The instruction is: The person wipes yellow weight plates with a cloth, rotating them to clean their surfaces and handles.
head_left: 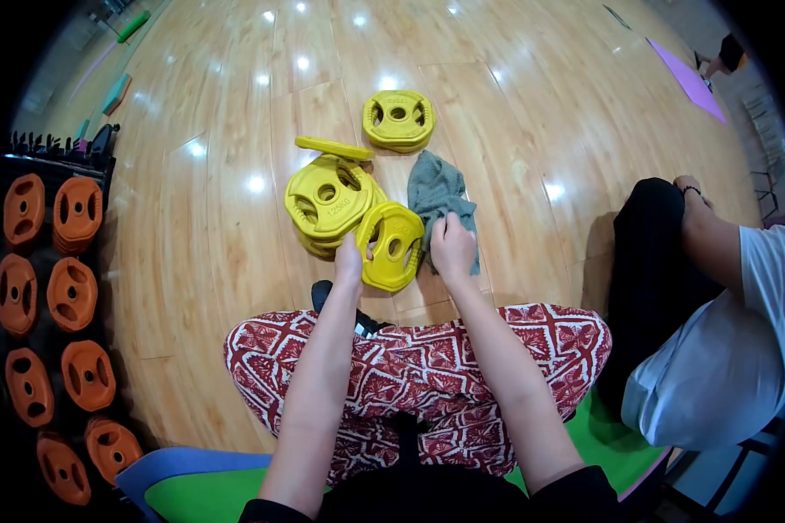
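My left hand (349, 259) grips the left edge of a yellow weight plate (404, 272), which is tilted up in front of me. Just right of that plate, my right hand (453, 247) is closed on a grey-green cloth (436, 185) that hangs or lies over the floor. Behind my left hand is a stack of yellow plates (316, 193), the top one marked 1.25KG. One more yellow plate (333, 147) leans at the back of this stack. Farther off, a small separate pile of yellow plates (398, 119) rests on the floor.
Orange plates (88, 375) fill a black rack at the left. A seated person in a white top (715, 375) and black trousers is close on my right. Green and blue mats (209, 495) lie beneath me; a purple mat (686, 78) is at the far right.
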Available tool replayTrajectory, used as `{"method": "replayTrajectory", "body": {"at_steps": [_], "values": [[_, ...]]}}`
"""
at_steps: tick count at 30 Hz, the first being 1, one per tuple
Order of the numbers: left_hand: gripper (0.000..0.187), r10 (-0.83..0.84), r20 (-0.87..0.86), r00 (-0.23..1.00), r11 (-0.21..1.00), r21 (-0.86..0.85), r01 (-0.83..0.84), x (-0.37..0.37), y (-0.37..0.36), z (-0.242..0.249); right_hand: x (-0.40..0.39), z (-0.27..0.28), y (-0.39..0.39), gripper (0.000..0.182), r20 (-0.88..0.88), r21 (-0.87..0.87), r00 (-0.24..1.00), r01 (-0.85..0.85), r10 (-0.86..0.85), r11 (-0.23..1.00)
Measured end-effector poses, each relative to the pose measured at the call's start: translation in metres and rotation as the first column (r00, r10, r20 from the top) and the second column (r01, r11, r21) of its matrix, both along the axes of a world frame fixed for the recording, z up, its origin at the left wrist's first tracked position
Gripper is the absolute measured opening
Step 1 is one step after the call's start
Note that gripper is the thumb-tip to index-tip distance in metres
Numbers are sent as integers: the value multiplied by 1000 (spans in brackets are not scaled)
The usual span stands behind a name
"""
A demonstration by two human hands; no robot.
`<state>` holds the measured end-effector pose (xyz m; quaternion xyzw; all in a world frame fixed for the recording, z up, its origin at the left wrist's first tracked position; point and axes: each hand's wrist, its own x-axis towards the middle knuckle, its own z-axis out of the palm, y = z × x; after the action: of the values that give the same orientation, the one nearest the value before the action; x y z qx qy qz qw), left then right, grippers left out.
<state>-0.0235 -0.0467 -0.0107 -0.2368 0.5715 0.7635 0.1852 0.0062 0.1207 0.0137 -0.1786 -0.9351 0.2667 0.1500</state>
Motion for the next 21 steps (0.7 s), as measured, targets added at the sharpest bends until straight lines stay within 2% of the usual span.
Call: {"method": "replayTrajectory", "body": {"at_steps": [1,2,4,5,6,8,9,11,12,14,15,17,18,20,21], "values": [[34,-2,1,1000,1000,-1,2,0,0,0,-2,8,-3,17,-161,-28,985,-74,68,997],[34,0,1,1000,1000,0,0,1,1,0,-5,15,-9,17,-160,-28,985,-75,70,997],[37,-25,-10,1000,998,-52,24,1,3,3,-10,23,-23,13,-340,49,908,-241,244,969],[37,-28,-12,1000,998,-53,27,0,3,5,-12,24,-29,12,-364,95,873,-311,324,945],[38,-40,-16,999,997,-64,39,1,4,5,-15,18,-35,11,-333,131,862,-360,383,924],[38,-52,-16,999,996,-79,51,1,4,3,-14,6,-39,11,-144,139,889,-416,434,899],[39,-38,-6,999,996,-78,37,1,3,-1,-12,-2,-37,11,-143,134,890,-417,434,899],[39,-19,7,1000,997,-79,20,3,2,-5,-6,-20,-23,15,165,104,961,-241,222,965],[40,-3,17,1000,997,-73,4,4,1,-4,-1,-27,-14,15,167,105,960,-245,225,964],[40,15,25,1000,998,-64,-13,3,2,-4,5,-35,2,19,364,159,929,-133,67,978],[40,4,28,1000,997,-71,-2,2,2,-4,3,-29,1,19,364,162,929,-134,67,978],[40,-8,26,1000,997,-74,10,1,4,-3,-5,-16,0,19,138,-8,990,29,-28,1000],[39,-42,29,999,995,-93,45,1,6,2,-9,-5,-3,19,136,-5,990,29,-28,1000],[37,-75,36,997,991,-111,78,2,7,5,-15,16,-12,18,-265,-107,964,-25,-5,994],[37,-104,24,994,985,-133,106,2,8,5,-20,24,-15,17,-384,-136,923,-64,7,989]]}}
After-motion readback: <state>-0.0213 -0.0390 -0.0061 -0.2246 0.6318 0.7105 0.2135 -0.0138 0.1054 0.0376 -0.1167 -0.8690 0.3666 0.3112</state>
